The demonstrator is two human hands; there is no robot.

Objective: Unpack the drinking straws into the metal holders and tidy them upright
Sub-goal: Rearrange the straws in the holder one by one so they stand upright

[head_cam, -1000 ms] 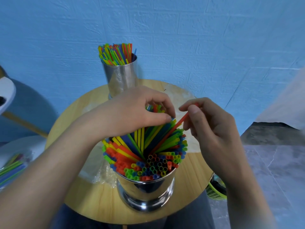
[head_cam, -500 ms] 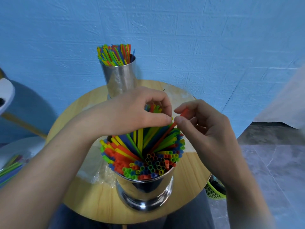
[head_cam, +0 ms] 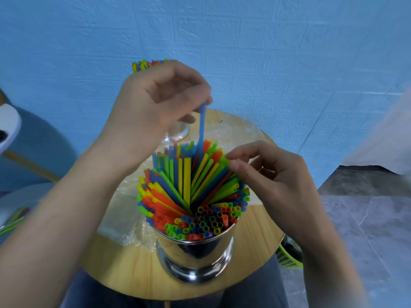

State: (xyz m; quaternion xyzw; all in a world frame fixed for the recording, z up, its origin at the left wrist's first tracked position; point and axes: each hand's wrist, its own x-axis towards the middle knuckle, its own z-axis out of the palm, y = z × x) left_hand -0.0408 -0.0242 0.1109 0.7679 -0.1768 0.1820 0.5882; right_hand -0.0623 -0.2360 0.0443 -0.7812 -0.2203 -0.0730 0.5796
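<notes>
Presently, the left grip (head_cam: 153, 112) is raised above the near holder (head_cam: 193, 256) and pinches a single blue straw (head_cam: 202, 127) at its top end between thumb and fingertips. The blue straw hangs nearly upright below that grip, and its lower part goes down among the straws (head_cam: 186, 185) packed in the near holder.

The right grip (head_cam: 275, 183) sits lower, to the right of the left grip, with its fingers curled. Its thumb and forefinger close on the ends of green straws at the bundle's edge nearest to it.

The straws fan outward from the near holder, leaning away from the person and towards the left grip's side. Those at the rim closest to the person stand more upright, with open ends showing.

The near holder stands on the round wooden table (head_cam: 133, 274), below and between both grips. Beyond the left grip, the far holder (head_cam: 178, 132) is mostly hidden, with only its base and its straw tips (head_cam: 151, 63) visible. Clear plastic wrap (head_cam: 124, 218) lies on the table under the left forearm. A green basket (head_cam: 289, 256) shows past the table edge, below the right wrist
</notes>
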